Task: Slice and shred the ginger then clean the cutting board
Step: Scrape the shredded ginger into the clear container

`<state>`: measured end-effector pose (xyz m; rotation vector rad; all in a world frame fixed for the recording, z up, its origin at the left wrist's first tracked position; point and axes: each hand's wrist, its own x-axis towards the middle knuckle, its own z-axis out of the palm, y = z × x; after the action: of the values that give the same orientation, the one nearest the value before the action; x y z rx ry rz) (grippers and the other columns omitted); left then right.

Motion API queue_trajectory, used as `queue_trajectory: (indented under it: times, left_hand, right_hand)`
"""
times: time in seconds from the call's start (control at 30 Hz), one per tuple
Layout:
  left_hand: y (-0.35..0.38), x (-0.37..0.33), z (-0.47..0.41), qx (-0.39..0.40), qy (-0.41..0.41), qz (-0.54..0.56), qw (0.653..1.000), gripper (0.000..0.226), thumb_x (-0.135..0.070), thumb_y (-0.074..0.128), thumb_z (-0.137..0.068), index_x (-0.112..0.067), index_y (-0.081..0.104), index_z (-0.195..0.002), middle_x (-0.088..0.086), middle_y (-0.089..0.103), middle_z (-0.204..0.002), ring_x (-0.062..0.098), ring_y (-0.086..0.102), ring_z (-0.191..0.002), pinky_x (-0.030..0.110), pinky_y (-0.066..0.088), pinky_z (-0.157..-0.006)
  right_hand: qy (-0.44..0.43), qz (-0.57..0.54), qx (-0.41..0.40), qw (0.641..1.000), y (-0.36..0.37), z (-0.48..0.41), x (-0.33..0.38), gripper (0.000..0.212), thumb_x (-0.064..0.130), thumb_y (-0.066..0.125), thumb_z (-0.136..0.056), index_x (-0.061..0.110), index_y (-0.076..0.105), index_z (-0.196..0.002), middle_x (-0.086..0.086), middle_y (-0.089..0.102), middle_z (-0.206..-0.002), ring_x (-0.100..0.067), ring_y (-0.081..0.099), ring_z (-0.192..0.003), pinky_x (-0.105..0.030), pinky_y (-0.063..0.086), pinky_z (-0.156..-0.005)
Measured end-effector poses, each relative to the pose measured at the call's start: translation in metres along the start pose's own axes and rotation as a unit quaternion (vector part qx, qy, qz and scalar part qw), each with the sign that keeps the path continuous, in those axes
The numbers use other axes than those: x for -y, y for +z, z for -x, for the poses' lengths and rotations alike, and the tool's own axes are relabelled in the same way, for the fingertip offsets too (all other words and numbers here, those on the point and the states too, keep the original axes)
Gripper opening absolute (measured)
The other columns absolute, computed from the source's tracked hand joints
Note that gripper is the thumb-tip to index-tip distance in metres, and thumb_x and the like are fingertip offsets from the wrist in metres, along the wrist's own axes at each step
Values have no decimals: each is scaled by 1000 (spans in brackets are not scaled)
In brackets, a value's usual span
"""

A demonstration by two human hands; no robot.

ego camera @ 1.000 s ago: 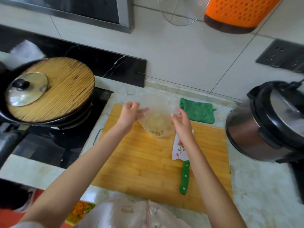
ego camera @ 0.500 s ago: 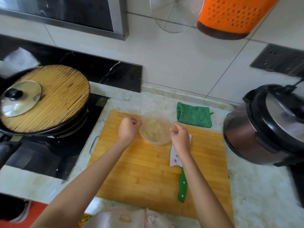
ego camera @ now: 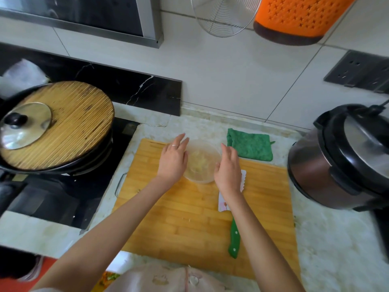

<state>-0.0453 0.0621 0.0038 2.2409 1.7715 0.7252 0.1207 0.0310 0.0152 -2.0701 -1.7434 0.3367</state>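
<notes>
A clear plastic bowl (ego camera: 202, 165) holding pale shredded ginger (ego camera: 197, 160) stands on the far part of the bamboo cutting board (ego camera: 189, 224). My left hand (ego camera: 173, 160) is at the bowl's left side with straight fingers, a ring on one of them. My right hand (ego camera: 228, 168) is at its right side with relaxed fingers; neither hand grips the bowl. A knife with a white flowered blade and green handle (ego camera: 234, 241) lies on the board, partly under my right wrist. A few ginger bits lie on the board.
A green cloth (ego camera: 250, 147) lies behind the board by the wall. A rice cooker (ego camera: 345, 163) stands at the right. At the left, a black wok (ego camera: 61, 165) on the stove carries a bamboo mat and glass lid. A strainer and an orange basket hang above.
The bowl was tilted between both hands, then set upright on the board. Both hands have let go and opened beside it. The camera has tilted down.
</notes>
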Motion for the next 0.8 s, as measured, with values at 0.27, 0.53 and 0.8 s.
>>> queue_trajectory:
  times: [0.27,0.53,0.8]
  left_hand:
    - [20,3,4,101,61,-42,992,65,-44,20,-97,-5,35,-146,9,36,-152,24,30,-141,36,15,-114]
    - [23,5,2,96,64,0,993,61,-39,20,-99,-3,39,-144,11,39,-149,25,32,-140,42,22,-116]
    - [26,9,0,97,69,15,993,60,-37,25,-96,-2,42,-142,12,41,-148,26,35,-138,43,24,-115]
  right_hand:
    - [-31,16,29,999,13,-1,7,52,8,44,-93,2,33,-143,-11,36,-147,-25,41,-132,-34,41,-104]
    - [-61,60,9,996,25,-3,6,54,21,36,-96,10,29,-148,-16,40,-139,-30,47,-121,-37,47,-90]
    - [-39,72,43,996,28,-6,8,59,27,33,-91,10,29,-147,-14,40,-138,-30,46,-118,-37,50,-82]
